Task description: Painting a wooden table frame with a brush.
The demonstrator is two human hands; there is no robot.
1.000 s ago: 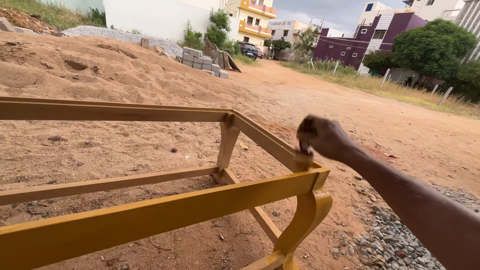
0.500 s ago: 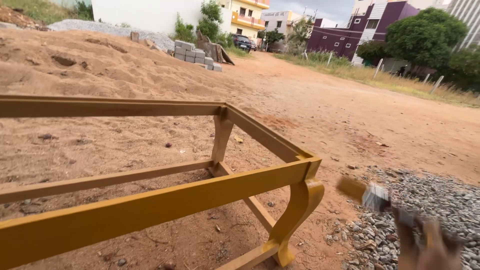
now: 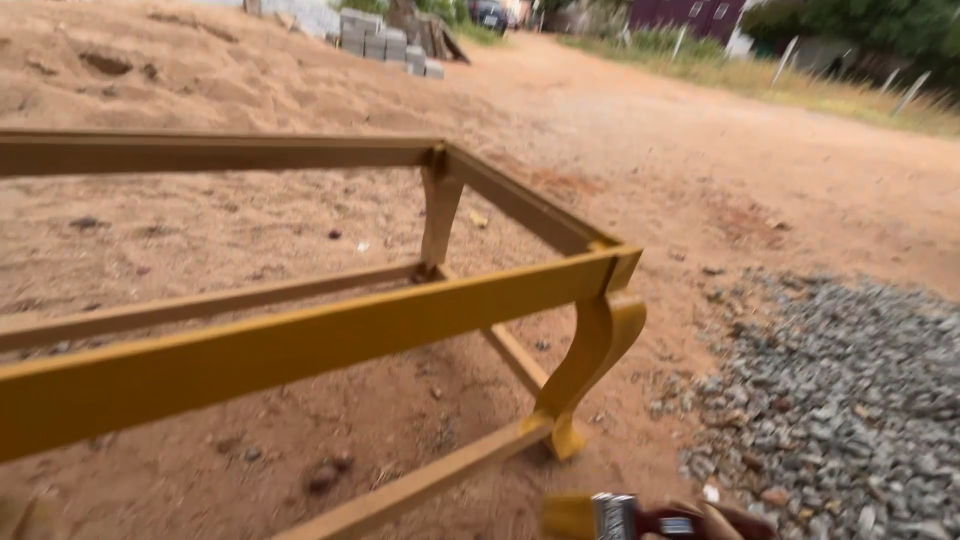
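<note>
Yellow-painted wooden table frame [image 3: 330, 330] on sandy ground; near its curved leg, the right hand [image 3: 725, 522] grips a yellow-bristled paintbrush [image 3: 600, 517]. Left hand unseen. Frame appears largely coated.

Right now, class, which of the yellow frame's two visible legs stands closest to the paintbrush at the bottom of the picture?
The curved near-corner leg, beside the gravel, stands just above the paintbrush. The other leg is at the frame's far corner, well away.
</note>
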